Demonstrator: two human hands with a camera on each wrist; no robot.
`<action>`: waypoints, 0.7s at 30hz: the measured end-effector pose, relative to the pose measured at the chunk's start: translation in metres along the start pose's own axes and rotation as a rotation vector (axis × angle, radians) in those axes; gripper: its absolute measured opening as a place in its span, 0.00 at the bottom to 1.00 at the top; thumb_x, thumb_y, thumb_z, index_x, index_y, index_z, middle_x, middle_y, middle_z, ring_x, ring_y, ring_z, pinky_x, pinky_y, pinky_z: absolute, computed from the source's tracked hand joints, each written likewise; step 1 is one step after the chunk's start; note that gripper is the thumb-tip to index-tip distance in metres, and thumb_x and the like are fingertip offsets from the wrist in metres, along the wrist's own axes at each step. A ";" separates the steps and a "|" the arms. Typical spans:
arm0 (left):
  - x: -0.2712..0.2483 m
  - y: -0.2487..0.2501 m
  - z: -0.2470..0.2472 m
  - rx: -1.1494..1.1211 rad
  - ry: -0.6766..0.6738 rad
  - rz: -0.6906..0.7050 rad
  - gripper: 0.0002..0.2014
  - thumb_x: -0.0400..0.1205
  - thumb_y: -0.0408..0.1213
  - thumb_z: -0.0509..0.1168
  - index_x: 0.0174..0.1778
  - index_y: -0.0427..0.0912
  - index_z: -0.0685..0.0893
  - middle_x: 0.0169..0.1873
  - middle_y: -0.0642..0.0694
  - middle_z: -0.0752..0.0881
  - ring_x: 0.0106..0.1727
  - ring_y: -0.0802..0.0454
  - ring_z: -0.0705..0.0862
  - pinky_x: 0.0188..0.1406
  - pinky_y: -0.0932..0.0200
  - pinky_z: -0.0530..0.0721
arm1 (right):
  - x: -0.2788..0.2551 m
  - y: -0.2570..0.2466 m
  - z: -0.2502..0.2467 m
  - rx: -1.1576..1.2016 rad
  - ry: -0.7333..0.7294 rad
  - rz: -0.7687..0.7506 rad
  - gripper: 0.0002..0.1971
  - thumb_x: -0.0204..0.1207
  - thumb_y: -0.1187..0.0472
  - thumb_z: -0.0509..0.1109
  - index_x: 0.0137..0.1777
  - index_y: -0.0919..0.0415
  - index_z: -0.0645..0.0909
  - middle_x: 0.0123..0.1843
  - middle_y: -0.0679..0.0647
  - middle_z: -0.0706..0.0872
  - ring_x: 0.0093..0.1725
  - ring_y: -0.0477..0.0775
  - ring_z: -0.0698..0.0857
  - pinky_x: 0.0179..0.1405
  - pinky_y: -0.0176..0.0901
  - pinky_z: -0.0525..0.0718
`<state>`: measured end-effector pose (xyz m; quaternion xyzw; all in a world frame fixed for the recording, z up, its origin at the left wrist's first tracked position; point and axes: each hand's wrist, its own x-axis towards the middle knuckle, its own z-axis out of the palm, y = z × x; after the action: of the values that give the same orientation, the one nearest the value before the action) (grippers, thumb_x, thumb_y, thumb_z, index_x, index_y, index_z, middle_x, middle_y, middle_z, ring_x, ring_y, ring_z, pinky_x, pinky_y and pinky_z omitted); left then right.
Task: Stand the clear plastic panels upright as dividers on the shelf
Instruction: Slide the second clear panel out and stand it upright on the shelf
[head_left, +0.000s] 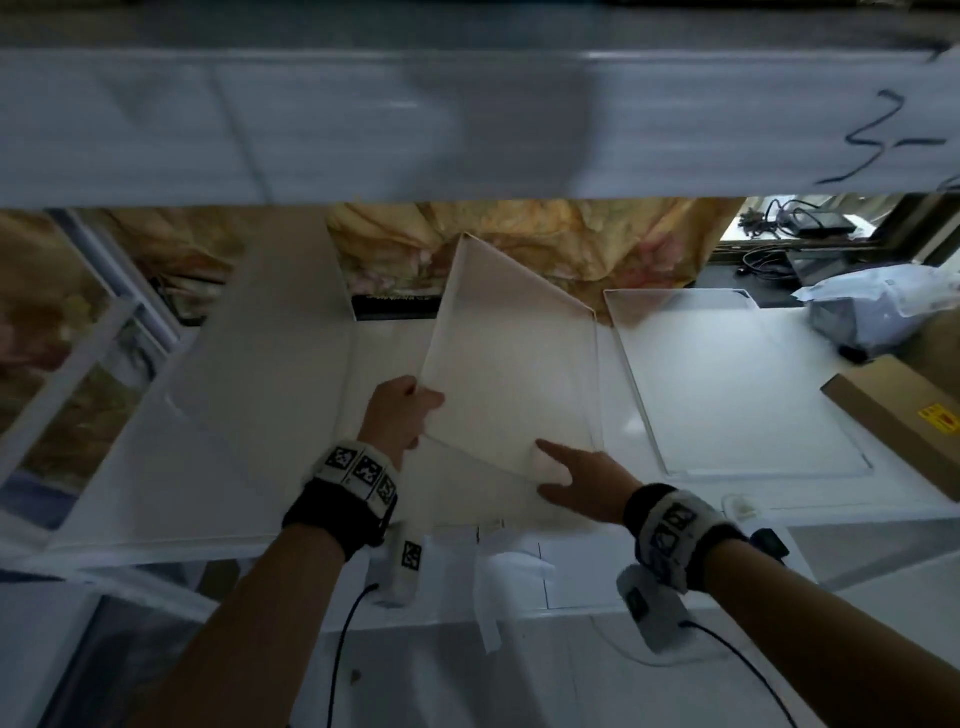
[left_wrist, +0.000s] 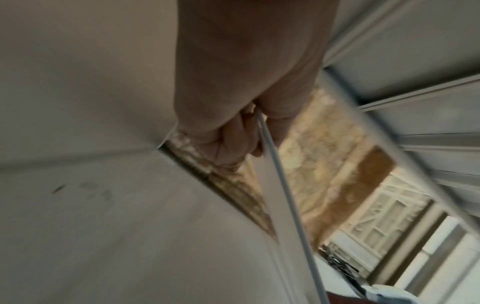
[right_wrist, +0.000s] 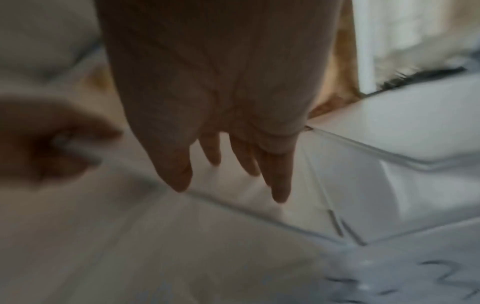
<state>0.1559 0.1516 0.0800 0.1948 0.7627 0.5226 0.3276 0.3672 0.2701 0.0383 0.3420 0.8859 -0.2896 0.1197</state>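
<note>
Right now the left hand is pinching the near-left corner of a clear plastic panel, holding it tilted on the white shelf, its far corner lifted toward the patterned cloth behind. The right hand is lying with straight, spread fingers at the panel's near-right corner, forefinger on the sheet and thumb just below its edge.

Only the head view is giving the whole layout: a second panel is lying flat just to the right of the right hand, and another sheet, frosted, is leaning off to the left of the left hand. A cardboard box and a grey plastic bag are sitting well beyond the flat panel.

From the left wrist, the grip is showing up close: fingers curling round the panel's thin edge, which is running away from the palm. From the right wrist, the fingers are pointing down, loose and holding nothing, with the other hand a dark blur to the side.

Both wrist views are badly smeared. Whether the right fingertips are pressing or only brushing the sheet is hard to tell, and the upper shelf board is cutting off everything above.
</note>
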 end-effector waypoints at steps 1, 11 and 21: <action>-0.004 0.011 0.004 -0.009 -0.016 0.063 0.09 0.76 0.33 0.67 0.32 0.40 0.74 0.27 0.44 0.72 0.27 0.50 0.69 0.25 0.61 0.64 | -0.001 -0.007 -0.012 0.188 0.007 0.022 0.33 0.80 0.47 0.65 0.82 0.49 0.59 0.81 0.59 0.70 0.77 0.59 0.73 0.75 0.52 0.72; -0.068 0.071 0.065 0.391 -0.374 0.384 0.13 0.79 0.35 0.63 0.60 0.44 0.77 0.36 0.49 0.80 0.38 0.45 0.82 0.29 0.58 0.73 | -0.032 -0.102 -0.119 0.818 0.253 0.076 0.40 0.79 0.44 0.65 0.84 0.53 0.49 0.75 0.55 0.72 0.65 0.67 0.78 0.50 0.56 0.85; -0.074 0.038 0.063 0.438 -0.650 0.358 0.24 0.86 0.45 0.57 0.80 0.51 0.66 0.62 0.50 0.77 0.62 0.44 0.82 0.58 0.49 0.85 | -0.054 -0.094 -0.126 0.109 0.492 0.293 0.17 0.78 0.68 0.57 0.66 0.70 0.74 0.60 0.68 0.83 0.52 0.67 0.87 0.43 0.55 0.88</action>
<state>0.2511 0.1608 0.1217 0.5435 0.6670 0.3081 0.4060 0.3422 0.2599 0.2024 0.5323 0.8126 -0.2247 -0.0766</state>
